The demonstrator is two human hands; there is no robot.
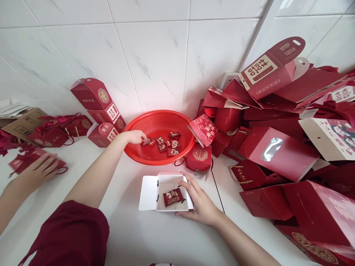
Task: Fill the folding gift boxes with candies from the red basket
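My left hand (135,137) reaches into the red plastic basket (159,162), its fingers pinched on a small red packet (145,142) at the basket's left side. More dark red wrapped packets (162,144) lie in the basket beside it. On the table in front of me stands an open white-lined box (148,193) with its flaps spread. One larger red packet (173,197) lies inside. My right hand (197,199) grips the box's right side, thumb along the near edge and fingers over the far right corner.
Another person's hand (41,167) rests on a red box (20,162) at the far left. Red boxes (104,114) are stacked by the wall. A large pile of red boxes (280,151) fills the right side.
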